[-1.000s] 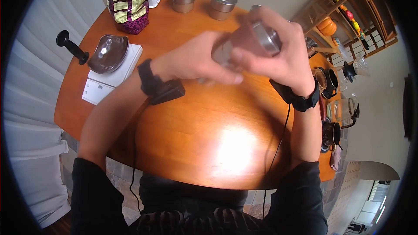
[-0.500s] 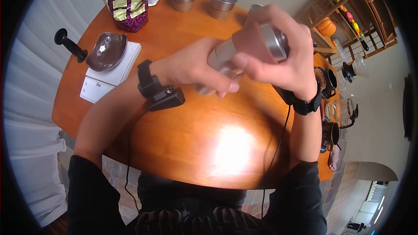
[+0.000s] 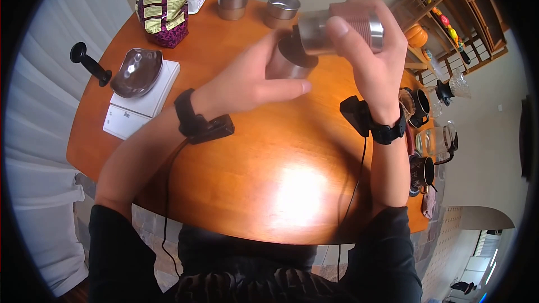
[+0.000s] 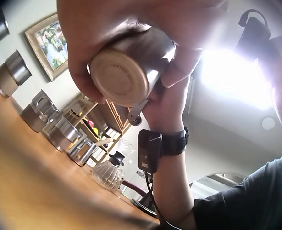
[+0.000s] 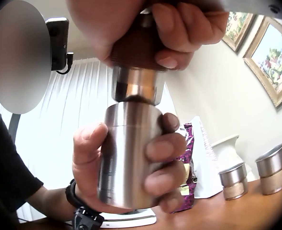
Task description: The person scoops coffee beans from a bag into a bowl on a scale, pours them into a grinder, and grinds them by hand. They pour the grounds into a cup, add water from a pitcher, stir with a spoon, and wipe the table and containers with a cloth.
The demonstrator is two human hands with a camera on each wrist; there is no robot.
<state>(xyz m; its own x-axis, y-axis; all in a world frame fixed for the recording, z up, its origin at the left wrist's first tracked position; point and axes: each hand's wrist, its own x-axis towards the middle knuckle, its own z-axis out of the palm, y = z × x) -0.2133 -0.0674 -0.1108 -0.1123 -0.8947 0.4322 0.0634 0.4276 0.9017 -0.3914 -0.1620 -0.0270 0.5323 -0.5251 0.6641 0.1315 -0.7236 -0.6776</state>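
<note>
My left hand (image 3: 238, 84) grips a steel grinder cup (image 3: 289, 67), tilted with its dark opening showing in the head view. In the right wrist view my fingers wrap round the cup's wall (image 5: 126, 153). My right hand (image 3: 377, 59) holds the steel body of a hand coffee grinder (image 3: 317, 32), its ribbed brown band partly under the fingers. The body lies tilted, its lower end right at the cup's rim. In the left wrist view, stamped lettering marks a round base (image 4: 119, 79).
At left, a dark dish (image 3: 137, 73) sits on a white scale (image 3: 132, 112), beside a black tamper-like tool (image 3: 90, 64). A purple coffee bag (image 3: 165, 11) and steel cups (image 3: 233, 3) stand at the back. A glass server (image 3: 435, 140) and black mugs (image 3: 422, 171) line the right.
The grinder's body and cup were in line; now they are apart and at an angle. My right hand has moved slightly up and turned the body nearly level.
</note>
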